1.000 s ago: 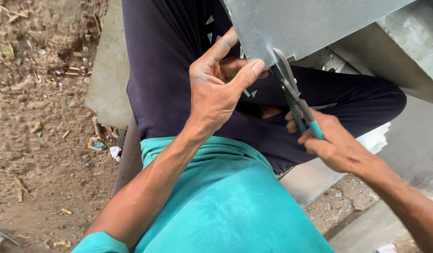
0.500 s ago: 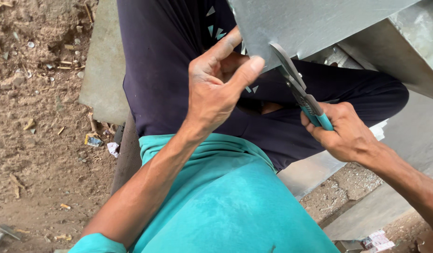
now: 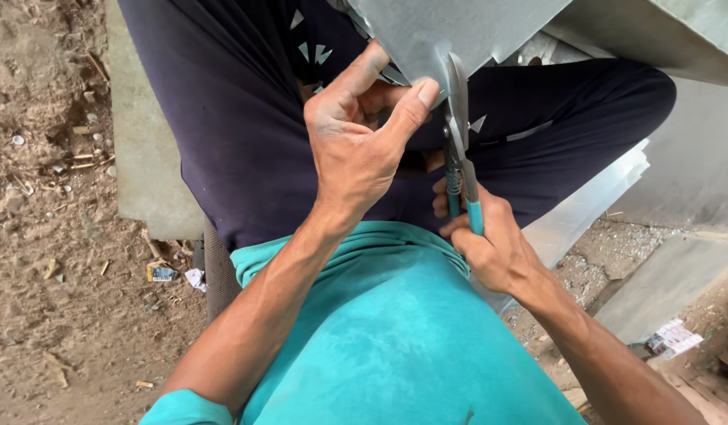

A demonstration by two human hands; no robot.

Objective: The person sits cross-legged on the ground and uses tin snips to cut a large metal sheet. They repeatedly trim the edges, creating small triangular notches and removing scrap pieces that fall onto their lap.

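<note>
Snips (image 3: pixel 459 134) now upright, further into sheet (image 3: pixel 450 27)

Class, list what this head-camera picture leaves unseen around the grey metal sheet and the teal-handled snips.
- Grey metal sheet: its upper part is cut off by the top edge of the head view.
- Left hand: fingertips hidden behind the sheet and its own palm.
- Teal-handled snips: lower handles hidden inside the right hand; whether the blades meet is too edge-on to tell.
</note>
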